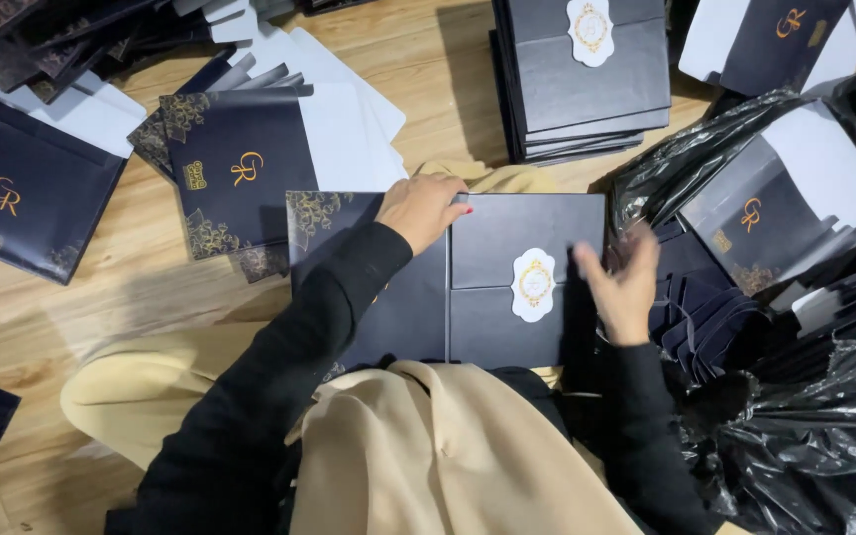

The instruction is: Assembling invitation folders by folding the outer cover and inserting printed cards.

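So from the head camera, the person was sitting on a light wooden floor (pixel 81 307) with a dark folded card (pixel 492 317) lying across their lap, right in the middle of the shot. It had a white oval seal (pixel 534 284) with gold on it, stuck where the flaps met. The left hand (pixel 422 211) was pressed flat on the card's far edge, fingers together, not gripping anything. The right hand (pixel 622 287) sat at the card's right edge and was blurry, fingers loosely curled, so I couldn't tell if it actually had hold of the card.

The floor was pretty crowded. A stack of finished cards (pixel 582 84) sat far off, just right of centre. Loose dark envelopes (pixel 240 173) with gold lettering and white liners were spread out at far left. On the right, crinkly black plastic bags (pixel 804 446) held more envelopes.
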